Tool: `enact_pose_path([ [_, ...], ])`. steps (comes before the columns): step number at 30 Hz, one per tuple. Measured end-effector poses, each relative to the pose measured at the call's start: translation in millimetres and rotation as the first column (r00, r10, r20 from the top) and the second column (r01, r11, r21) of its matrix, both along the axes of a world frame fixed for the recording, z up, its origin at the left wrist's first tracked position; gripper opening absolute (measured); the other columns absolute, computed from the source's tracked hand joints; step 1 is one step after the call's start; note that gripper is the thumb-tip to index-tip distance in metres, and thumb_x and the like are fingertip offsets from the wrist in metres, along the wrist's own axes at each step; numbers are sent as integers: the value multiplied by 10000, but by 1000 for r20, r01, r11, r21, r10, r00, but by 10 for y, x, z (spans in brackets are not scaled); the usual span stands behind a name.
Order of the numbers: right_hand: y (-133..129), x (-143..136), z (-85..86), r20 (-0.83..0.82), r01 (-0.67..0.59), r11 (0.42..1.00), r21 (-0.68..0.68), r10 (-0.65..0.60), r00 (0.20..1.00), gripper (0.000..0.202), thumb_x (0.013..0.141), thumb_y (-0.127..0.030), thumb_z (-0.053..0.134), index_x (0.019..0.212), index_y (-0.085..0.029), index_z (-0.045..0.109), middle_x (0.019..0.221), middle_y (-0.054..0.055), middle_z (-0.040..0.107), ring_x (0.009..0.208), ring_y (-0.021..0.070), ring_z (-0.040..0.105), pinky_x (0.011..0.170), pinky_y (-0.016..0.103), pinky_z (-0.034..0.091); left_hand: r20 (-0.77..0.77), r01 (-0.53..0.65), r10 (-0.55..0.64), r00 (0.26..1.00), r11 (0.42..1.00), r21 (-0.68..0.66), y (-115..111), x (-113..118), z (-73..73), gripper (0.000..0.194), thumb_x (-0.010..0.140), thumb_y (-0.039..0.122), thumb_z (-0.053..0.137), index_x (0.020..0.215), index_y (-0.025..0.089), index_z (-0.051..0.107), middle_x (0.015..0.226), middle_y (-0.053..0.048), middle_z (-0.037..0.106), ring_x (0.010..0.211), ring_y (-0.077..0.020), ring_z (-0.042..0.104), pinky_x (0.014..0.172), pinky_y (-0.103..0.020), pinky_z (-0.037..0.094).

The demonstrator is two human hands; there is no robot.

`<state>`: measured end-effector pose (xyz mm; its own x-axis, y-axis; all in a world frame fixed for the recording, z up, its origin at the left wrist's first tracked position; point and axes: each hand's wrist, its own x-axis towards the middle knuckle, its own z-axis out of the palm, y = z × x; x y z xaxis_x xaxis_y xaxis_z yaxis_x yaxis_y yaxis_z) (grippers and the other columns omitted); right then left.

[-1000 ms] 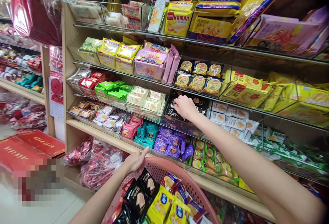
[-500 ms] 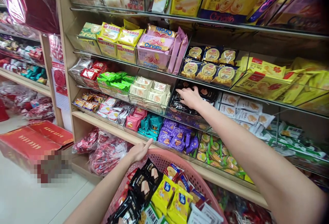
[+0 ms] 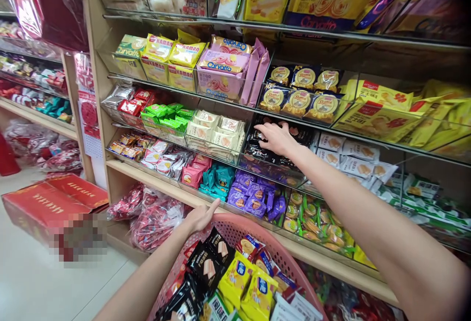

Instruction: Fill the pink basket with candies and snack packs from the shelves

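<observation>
My right hand (image 3: 275, 138) reaches into a shelf compartment of black snack packets (image 3: 257, 150). Its fingers are apart and bent slightly over the packets, and I see nothing gripped in them. My left hand (image 3: 201, 218) grips the rim of a pink perforated plastic basket (image 3: 230, 222), with the thumb along the top edge and the other fingers hidden. Inside the basket lie black packets (image 3: 206, 264), yellow packets (image 3: 235, 274) and white packets (image 3: 290, 307), with red and blue ones behind them.
Left of the black packets are cream-coloured packets (image 3: 217, 132); to the right are white ones (image 3: 348, 156). Purple packets (image 3: 253, 196) fill a lower compartment. A glass shelf with round-cookie packs (image 3: 300, 100) runs just above my right hand. A red carton (image 3: 47, 200) stands on the floor at left.
My right hand stays over the black packets, with its fingers shifted slightly. My left hand and the basket hold almost the same place. The view has moved a little.
</observation>
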<state>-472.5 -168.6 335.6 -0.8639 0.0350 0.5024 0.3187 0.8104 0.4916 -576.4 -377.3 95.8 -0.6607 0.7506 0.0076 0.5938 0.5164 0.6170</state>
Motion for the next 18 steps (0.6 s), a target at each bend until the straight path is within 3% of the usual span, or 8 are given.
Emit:
enact_pose_path([
  [6,39,118,-16,-98,-125,992,-22,122,988,466,796,-286,448,1249,-199,388,1069,98,553,962,262,495,801,428,341,-9,-8,8,1000,1000,3,8,-18,-28,823,728,723,9,600,145,580,751,-179,671,742,-283,628,623,-302,393],
  [11,-16,263,-52,-242,-306,952,21,301,922,449,806,-277,456,1237,-170,392,1045,92,560,957,236,512,843,395,360,-9,-2,2,1000,1000,-1,2,-13,-18,809,731,718,9,568,157,568,727,-164,670,725,-270,627,613,-292,395],
  [15,-258,461,-125,-360,-457,884,99,460,812,455,814,-256,466,1253,-191,369,1112,98,542,1067,244,479,907,426,340,2,17,-17,1000,1000,7,8,3,3,793,730,720,8,494,174,533,661,-146,656,686,-258,621,608,-292,391],
  [18,-630,662,-324,-374,-574,815,82,559,740,526,792,-241,510,1284,-230,326,1158,97,524,1107,252,464,907,455,353,26,33,-34,999,999,11,17,-5,-6,783,732,721,29,457,180,524,596,-129,637,687,-248,615,621,-284,391],
])
